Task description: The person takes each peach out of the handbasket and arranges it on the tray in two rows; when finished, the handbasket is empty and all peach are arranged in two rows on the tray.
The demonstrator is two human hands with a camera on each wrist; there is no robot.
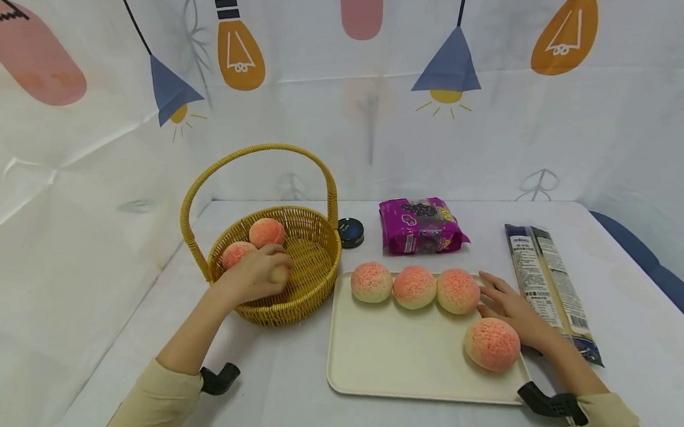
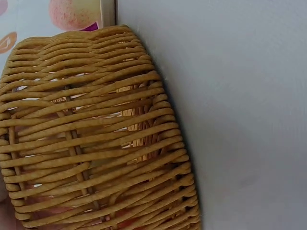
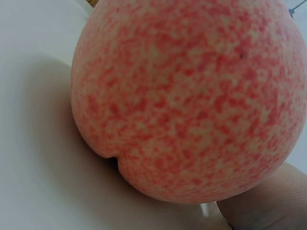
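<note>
Our left hand (image 1: 259,273) grips a pale round peach (image 1: 279,275) in the golden wicker basket (image 1: 301,311), beyond the rectangular beige tray's (image 1: 386,354) left edge.

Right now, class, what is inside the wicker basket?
Two pink peaches show inside the basket. The left hand holds a pale round fruit there, partly covering it. Whatever lies beneath them is hidden.

Long navy-and-clear plastic packet (image 1: 549,286): white label (image 1: 530,274) is seemingly showing "500" among tiny print.
Shiny purple plastic pack (image 1: 422,227): yellow lettering (image 1: 445,213) is blurring.
</note>
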